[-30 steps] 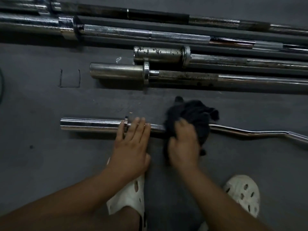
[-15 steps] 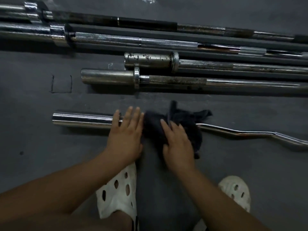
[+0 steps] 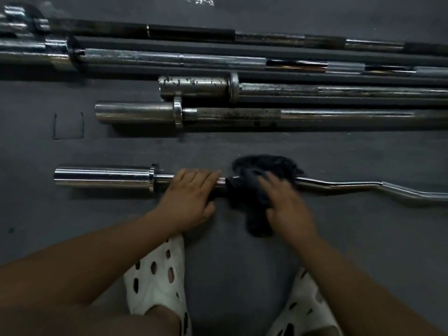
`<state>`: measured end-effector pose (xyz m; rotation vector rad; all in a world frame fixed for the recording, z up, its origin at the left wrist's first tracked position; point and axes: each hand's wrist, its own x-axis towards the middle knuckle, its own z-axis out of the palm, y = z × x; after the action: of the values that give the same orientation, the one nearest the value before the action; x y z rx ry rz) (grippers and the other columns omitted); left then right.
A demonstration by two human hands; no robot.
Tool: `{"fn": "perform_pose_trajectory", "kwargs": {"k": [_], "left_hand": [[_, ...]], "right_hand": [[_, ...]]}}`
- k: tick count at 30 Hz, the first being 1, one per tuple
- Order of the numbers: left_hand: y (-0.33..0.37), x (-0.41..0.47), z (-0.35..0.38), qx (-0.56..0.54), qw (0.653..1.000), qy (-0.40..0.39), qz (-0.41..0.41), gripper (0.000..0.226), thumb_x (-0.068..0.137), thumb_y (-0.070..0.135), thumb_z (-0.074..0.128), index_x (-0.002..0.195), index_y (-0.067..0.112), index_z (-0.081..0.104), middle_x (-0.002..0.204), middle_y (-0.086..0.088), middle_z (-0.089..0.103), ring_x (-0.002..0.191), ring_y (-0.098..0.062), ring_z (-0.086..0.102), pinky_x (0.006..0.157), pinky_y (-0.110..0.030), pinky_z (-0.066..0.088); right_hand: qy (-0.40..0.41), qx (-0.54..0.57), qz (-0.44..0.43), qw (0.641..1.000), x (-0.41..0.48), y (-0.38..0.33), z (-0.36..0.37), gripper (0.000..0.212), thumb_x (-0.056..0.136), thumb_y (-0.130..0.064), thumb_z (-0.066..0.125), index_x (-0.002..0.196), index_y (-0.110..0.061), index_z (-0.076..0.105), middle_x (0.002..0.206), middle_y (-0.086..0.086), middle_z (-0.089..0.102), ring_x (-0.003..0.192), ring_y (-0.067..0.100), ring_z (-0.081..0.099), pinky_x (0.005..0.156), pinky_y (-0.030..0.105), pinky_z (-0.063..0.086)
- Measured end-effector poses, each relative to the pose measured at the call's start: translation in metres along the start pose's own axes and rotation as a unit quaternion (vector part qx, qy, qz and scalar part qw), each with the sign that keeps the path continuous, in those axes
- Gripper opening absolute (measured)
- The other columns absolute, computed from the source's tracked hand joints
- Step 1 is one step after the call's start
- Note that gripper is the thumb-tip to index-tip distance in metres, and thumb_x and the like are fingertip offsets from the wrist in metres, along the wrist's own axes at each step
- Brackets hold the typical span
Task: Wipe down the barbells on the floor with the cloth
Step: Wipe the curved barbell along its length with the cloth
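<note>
Fingers (image 3: 196,176) straight on both: left hand (image 3: 189,197) steadies the heavy, rigid curl bar (image 3: 339,186) by its shaft, right hand (image 3: 284,202) presses limp cloth (image 3: 264,163).

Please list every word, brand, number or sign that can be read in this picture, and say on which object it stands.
No text can be read.
White marks at the top edge of the floor: cut off and blurred, unreadable.
Dark outline on the floor: only lines, no letters.
Spotted barbell sleeve and curl bar sleeve: dark spots and reflections, no brand or number visible.
Cloth and white shoes: no print visible.
</note>
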<state>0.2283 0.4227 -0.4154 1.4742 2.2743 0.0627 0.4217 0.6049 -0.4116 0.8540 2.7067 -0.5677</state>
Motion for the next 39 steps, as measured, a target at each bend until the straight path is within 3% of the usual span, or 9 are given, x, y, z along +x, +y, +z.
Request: {"fn": "perform_pose_trajectory", "kwargs": {"k": [3, 5, 9, 12, 17, 21, 25, 30, 39], "left_hand": [[-0.003, -0.001, 0.005, 0.0, 1.0, 0.008, 0.012, 0.077, 0.075, 0.054, 0.048, 0.142, 0.017, 0.047, 0.128, -0.006, 0.057, 0.112, -0.028, 0.053, 0.101, -0.042, 0.031], [-0.004, -0.001, 0.004, 0.003, 1.0, 0.002, 0.009, 0.081, 0.072, 0.059, 0.048, 0.143, 0.019, 0.045, 0.128, -0.005, 0.056, 0.114, -0.026, 0.051, 0.102, -0.041, 0.026], [-0.002, 0.001, -0.001, 0.014, 1.0, -0.02, 0.001, 0.077, 0.071, 0.058, 0.048, 0.135, 0.014, 0.048, 0.123, -0.008, 0.058, 0.109, -0.029, 0.053, 0.099, -0.04, 0.026], [0.0, 0.003, -0.003, 0.007, 1.0, -0.023, -0.007, 0.073, 0.072, 0.054, 0.046, 0.135, 0.017, 0.048, 0.121, -0.005, 0.059, 0.108, -0.028, 0.055, 0.097, -0.039, 0.027], [0.004, 0.001, -0.004, 0.003, 1.0, -0.01, -0.009, 0.073, 0.073, 0.05, 0.047, 0.137, 0.017, 0.05, 0.122, -0.005, 0.059, 0.108, -0.028, 0.054, 0.098, -0.041, 0.031], [0.017, -0.002, -0.007, 0.026, 0.999, -0.039, -0.006, 0.076, 0.068, 0.048, 0.046, 0.127, 0.0, 0.056, 0.123, -0.022, 0.059, 0.112, -0.038, 0.056, 0.106, -0.045, 0.035], [0.024, -0.008, -0.023, -0.005, 1.0, -0.031, -0.003, 0.082, 0.07, 0.044, 0.047, 0.139, 0.0, 0.049, 0.14, -0.02, 0.052, 0.124, -0.035, 0.054, 0.109, -0.044, 0.038], [0.025, -0.013, -0.069, -0.067, 0.997, 0.015, -0.037, 0.085, 0.087, 0.043, 0.059, 0.156, 0.012, 0.02, 0.162, -0.01, 0.023, 0.145, -0.028, 0.029, 0.118, -0.038, 0.023], [0.091, -0.05, -0.155, 0.001, 0.993, 0.114, -0.011, 0.09, 0.087, 0.045, 0.063, 0.157, 0.015, 0.014, 0.164, -0.004, 0.015, 0.148, -0.023, 0.022, 0.118, -0.033, 0.021]], "right_hand": [[0.08, -0.003, 0.189, 0.979, -0.002, 0.05, -0.017, 0.07, 0.07, -0.01, 0.046, 0.14, -0.005, 0.052, 0.151, 0.018, 0.043, 0.132, 0.051, 0.04, 0.115, 0.053, 0.032], [0.083, 0.022, 0.236, 0.968, 0.008, 0.014, -0.014, 0.054, 0.072, -0.009, 0.046, 0.123, 0.002, 0.06, 0.137, 0.024, 0.052, 0.124, 0.05, 0.044, 0.107, 0.056, 0.039], [-0.026, 0.081, 0.056, 0.995, 0.017, -0.072, 0.002, 0.075, 0.081, -0.014, 0.056, 0.152, -0.026, 0.036, 0.157, 0.001, 0.037, 0.143, 0.032, 0.032, 0.108, 0.049, 0.042], [-0.048, 0.038, -0.039, 0.997, 0.019, -0.026, -0.006, 0.078, 0.077, -0.021, 0.053, 0.152, -0.029, 0.035, 0.157, -0.003, 0.037, 0.138, 0.029, 0.038, 0.109, 0.044, 0.042], [0.037, 0.02, 0.193, 0.98, 0.014, 0.013, -0.016, 0.06, 0.077, -0.014, 0.056, 0.137, -0.014, 0.053, 0.147, 0.008, 0.045, 0.136, 0.039, 0.038, 0.107, 0.047, 0.04], [-0.07, 0.071, 0.016, 0.995, 0.013, -0.062, -0.011, 0.071, 0.084, -0.014, 0.056, 0.15, -0.031, 0.039, 0.161, -0.007, 0.029, 0.148, 0.026, 0.023, 0.11, 0.046, 0.039], [-0.082, 0.086, 0.008, 0.993, 0.016, -0.038, -0.027, 0.069, 0.082, -0.01, 0.057, 0.145, -0.037, 0.046, 0.154, -0.012, 0.04, 0.143, 0.019, 0.036, 0.11, 0.041, 0.041], [-0.043, 0.107, 0.03, 0.993, 0.005, -0.035, -0.064, 0.048, 0.084, -0.008, 0.051, 0.127, -0.029, 0.058, 0.13, 0.001, 0.056, 0.118, 0.031, 0.055, 0.092, 0.043, 0.05], [0.102, 0.116, -0.044, 0.987, -0.048, -0.045, -0.158, 0.044, 0.081, -0.007, 0.053, 0.119, -0.027, 0.059, 0.123, 0.0, 0.057, 0.115, 0.028, 0.053, 0.088, 0.041, 0.048]]}}
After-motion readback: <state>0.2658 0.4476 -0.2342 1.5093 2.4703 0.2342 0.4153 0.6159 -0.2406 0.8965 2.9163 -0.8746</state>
